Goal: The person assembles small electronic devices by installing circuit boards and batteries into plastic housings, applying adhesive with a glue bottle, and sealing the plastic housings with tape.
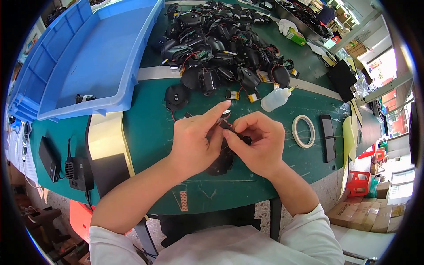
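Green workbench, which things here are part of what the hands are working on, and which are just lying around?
In use: left hand, right hand, small black part held between them, black shell underneath.

Lying about: blue bin, tape roll, squeeze bottle, pile of black parts.

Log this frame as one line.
left hand: holds black part | right hand: holds same black part | nearby: tape ring, squeeze bottle
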### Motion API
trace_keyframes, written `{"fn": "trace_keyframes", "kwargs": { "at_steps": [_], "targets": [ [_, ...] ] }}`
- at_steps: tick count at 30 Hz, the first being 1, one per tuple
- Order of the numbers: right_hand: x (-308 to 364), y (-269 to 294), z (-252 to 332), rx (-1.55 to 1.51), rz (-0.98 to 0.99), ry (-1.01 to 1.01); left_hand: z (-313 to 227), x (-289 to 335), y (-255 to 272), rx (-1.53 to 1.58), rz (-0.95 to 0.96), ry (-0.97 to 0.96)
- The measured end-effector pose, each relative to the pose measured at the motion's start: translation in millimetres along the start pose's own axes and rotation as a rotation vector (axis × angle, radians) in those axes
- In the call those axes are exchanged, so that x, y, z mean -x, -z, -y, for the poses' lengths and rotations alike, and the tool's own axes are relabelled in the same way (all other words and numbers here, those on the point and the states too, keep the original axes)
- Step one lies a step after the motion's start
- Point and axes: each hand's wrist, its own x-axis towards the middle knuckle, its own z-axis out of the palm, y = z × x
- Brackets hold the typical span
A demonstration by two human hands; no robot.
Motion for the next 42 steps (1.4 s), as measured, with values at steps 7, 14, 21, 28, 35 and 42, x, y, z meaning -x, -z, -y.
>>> {"fn": "trace_keyframes", "kwargs": {
  "at_steps": [7,14,21,28,35,42],
  "targets": [
    [0,-1,-2,0.063,-0.010,0.019,-11,0,8,-0.024,0.118,0.134],
    [0,0,0,0.124,-0.036,-0.028,-11,1,5,-0.020,0.081,0.071],
    [-2,2,1,0.156,-0.057,-0.016,-13,-2,7,-0.045,0.114,0.052],
    [-3,8,9,0.187,-0.092,0.059,-23,-12,15,0.073,0.160,0.029],
    [-3,11,14,-0.093,-0.007,-0.163,-22,-10,8,0.133,0.101,0.124],
    [-7,18,9,-0.064,0.026,-0.279,-24,-10,7,0.291,0.071,0.256]
  ]
}}
